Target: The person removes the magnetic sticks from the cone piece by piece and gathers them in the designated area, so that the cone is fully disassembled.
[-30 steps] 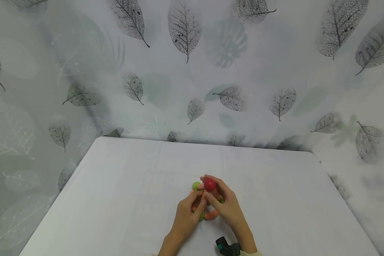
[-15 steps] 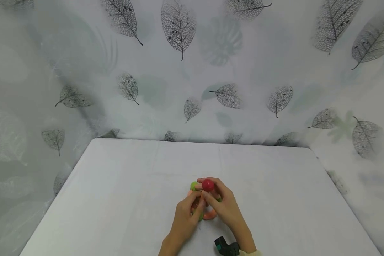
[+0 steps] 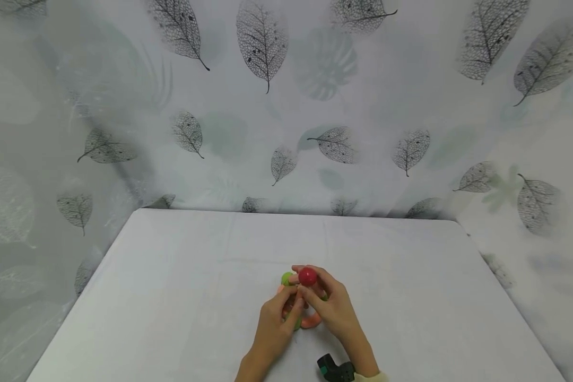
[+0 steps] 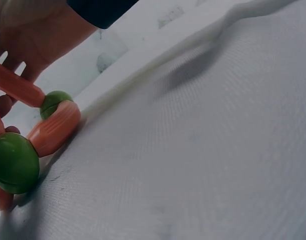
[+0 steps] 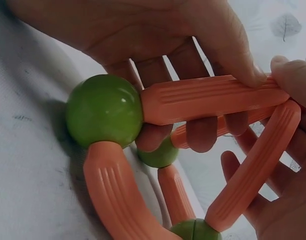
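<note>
A toy frame of ribbed orange rods and glossy balls stands between the two hands. In the right wrist view, a large green ball [image 5: 104, 111] joins a curved rod [image 5: 118, 192] to a straight rod [image 5: 192, 102], whose tip meets another slanted rod [image 5: 255, 167]. My right hand [image 3: 333, 305] holds the straight rod, thumb along it and fingers curled behind. My left hand [image 3: 274, 321] pinches at the spot where the rod tips meet. A red ball [image 3: 307, 276] shows above the fingertips in the head view, with a smaller green ball [image 3: 287, 278] beside it. Fingers hide much of the frame.
White cloth covers the table [image 3: 172, 276], which ends at a leaf-patterned backdrop [image 3: 267, 132]. A black wrist device [image 3: 335, 369] sits at the right wrist, by a pale sleeve [image 3: 371, 377]. In the left wrist view, the cloth [image 4: 192, 150] fills most of the picture.
The whole head view has shifted slightly left. Both hands stay close together on the frame with nearly the same grip, and the red ball stays above the fingertips.
</note>
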Available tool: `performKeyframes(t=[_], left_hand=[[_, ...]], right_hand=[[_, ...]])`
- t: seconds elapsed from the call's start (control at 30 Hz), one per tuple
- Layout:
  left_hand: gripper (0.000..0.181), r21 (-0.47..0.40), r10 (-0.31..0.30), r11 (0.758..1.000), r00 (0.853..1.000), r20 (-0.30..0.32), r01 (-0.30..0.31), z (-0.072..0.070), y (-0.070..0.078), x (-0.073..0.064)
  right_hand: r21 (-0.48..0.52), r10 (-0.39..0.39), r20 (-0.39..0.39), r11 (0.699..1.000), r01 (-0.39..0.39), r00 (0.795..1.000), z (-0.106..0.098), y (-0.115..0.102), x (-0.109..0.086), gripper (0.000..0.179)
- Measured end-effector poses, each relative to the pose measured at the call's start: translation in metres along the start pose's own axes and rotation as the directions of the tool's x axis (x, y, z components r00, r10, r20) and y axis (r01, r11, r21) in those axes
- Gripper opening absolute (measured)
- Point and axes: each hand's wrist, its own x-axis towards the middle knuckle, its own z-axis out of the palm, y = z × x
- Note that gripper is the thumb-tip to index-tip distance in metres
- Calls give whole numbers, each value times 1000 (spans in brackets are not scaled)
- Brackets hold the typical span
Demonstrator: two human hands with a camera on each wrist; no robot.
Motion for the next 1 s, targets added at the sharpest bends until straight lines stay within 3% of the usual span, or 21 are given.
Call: performKeyframes(t=[0.5, 0.67, 0.83, 1.0], left_hand=[[19, -4, 16, 1000, 1000, -2, -16, 0, -4, -1], [18, -5, 20, 1000, 1000, -9, -20, 0, -1, -1], [17, 12, 43, 999, 999, -7, -43, 1, -1, 1], [19, 12, 51, 999, 999, -7, -51, 1, -3, -1]], right_hand=[[27, -81, -30, 996, 82, 996, 4, 3, 2, 42], [-65, -106, -43, 993, 103, 993, 2, 2, 0, 43], [-171, -206, -55, 966, 194, 977, 0, -1, 2, 44], [-187, -246, -67, 955, 230, 967, 0, -4, 2, 45]])
